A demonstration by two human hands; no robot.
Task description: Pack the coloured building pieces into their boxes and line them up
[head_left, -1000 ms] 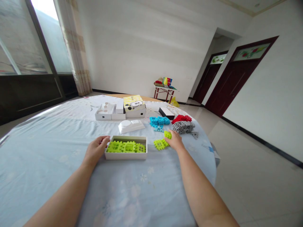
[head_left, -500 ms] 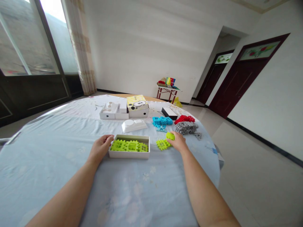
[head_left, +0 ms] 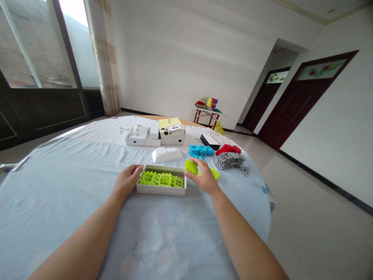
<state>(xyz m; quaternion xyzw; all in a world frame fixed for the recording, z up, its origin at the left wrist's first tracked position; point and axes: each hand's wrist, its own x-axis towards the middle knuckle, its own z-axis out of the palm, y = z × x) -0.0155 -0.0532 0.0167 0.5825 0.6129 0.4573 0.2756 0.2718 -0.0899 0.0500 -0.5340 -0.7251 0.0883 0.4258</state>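
A white open box (head_left: 161,191) stands in front of me on the table, with several lime-green notched building blocks (head_left: 163,179) lying in it. My left hand (head_left: 129,180) is at the box's left end, its fingers curled against the wall there. Between the thumb and fingers of my right hand (head_left: 205,178) is a lime-green building block (head_left: 191,166), held just beyond the box's right end. Another lime-green block (head_left: 215,174) lies on the cloth behind that hand, partly covered by it.
Past the box sits a white moulded tray (head_left: 166,154). To the right are piles of blue blocks (head_left: 201,151), red blocks (head_left: 228,149) and grey blocks (head_left: 230,160), with a black-topped box (head_left: 210,141) behind. A yellow cartoon box (head_left: 171,131) and white boxes (head_left: 142,136) stand farther back.
My right hand has lifted a lime-green block off the cloth on the right and carried it left to the box's right end. The left hand stays at the box; the view has shifted slightly.
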